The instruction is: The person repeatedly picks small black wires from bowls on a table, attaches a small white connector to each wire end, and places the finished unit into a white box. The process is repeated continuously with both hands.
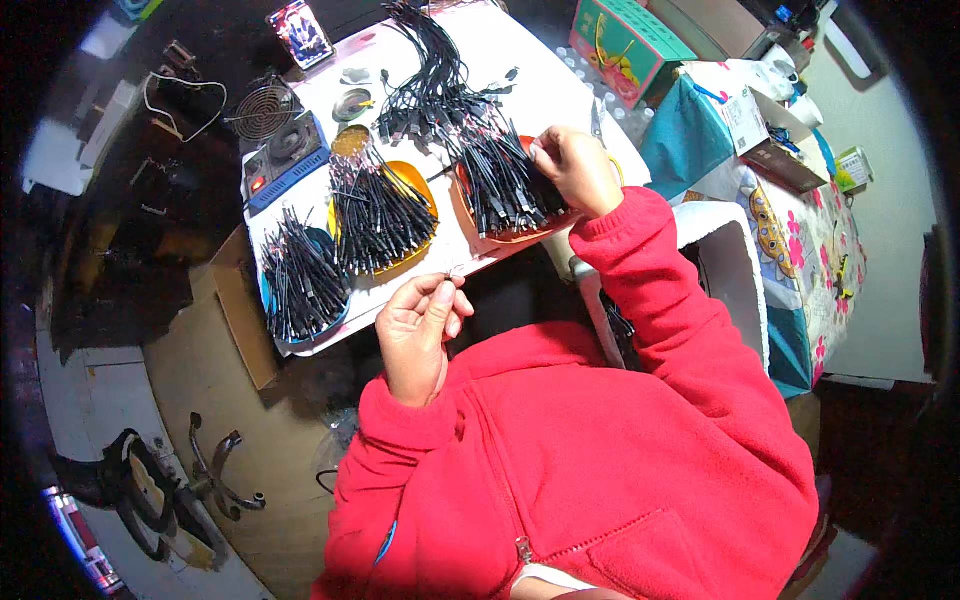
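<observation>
In front of my chest, near the front edge of the white work table (pixel 462 235), my left hand (pixel 418 325) is closed in a pinch. A tiny thin piece shows at its fingertips, too small to name. My right hand (pixel 580 172) reaches to the right side of an orange-red tray (pixel 500 237) heaped with short black cables (pixel 500 180). Its thumb and fingertips are pressed together beside the heap; what they hold is hidden. Left of that, a yellow tray (pixel 412 180) carries more black cables (pixel 375 220), and a blue tray (pixel 335 325) holds another bundle (pixel 300 275).
Long black cables (pixel 430 70) spread over the table's far part. A blue device with a fan (pixel 288 150) sits at the left, near a round tin (pixel 352 105). Scissors (pixel 598 118) lie at the right. Beyond are a green fruit carton (pixel 630 50) and an open box (pixel 775 140).
</observation>
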Action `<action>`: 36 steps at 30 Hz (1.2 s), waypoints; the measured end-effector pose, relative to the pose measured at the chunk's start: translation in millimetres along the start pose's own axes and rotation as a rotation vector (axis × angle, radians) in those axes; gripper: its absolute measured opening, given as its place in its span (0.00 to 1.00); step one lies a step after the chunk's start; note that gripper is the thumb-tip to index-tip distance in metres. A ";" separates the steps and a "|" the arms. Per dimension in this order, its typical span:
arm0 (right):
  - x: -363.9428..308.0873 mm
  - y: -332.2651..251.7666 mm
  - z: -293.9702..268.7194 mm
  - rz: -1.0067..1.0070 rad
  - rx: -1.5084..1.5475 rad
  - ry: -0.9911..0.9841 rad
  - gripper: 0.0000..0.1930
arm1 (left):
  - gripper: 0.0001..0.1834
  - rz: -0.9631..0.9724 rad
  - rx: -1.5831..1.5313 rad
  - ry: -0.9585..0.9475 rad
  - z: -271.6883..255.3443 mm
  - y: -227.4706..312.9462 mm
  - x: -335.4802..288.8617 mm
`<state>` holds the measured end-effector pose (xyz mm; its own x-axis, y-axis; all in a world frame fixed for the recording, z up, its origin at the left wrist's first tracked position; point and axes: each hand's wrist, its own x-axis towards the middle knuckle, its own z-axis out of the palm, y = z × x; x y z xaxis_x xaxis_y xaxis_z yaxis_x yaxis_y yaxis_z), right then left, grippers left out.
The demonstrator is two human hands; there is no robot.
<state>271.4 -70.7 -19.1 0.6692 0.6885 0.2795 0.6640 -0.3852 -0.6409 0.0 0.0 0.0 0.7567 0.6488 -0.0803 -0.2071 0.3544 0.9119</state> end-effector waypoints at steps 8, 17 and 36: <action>3.2 -43.2 8.9 -0.153 -0.122 -0.028 0.10 | 0.06 0.039 -0.075 0.071 -0.4 7.2 -14.8; 17.9 -32.3 2.8 -0.092 -0.314 -0.028 0.08 | 0.06 0.051 -0.121 0.089 -11.4 10.9 -18.8; 32.6 15.9 12.1 0.121 0.000 -0.180 0.12 | 0.06 -0.012 -0.143 0.044 -8.0 2.2 -10.9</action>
<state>299.7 -46.9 -28.8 0.6737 0.7358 0.0684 0.5826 -0.4719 -0.6618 -13.6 -0.9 -0.3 0.7322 0.6718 -0.1119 -0.2865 0.4529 0.8443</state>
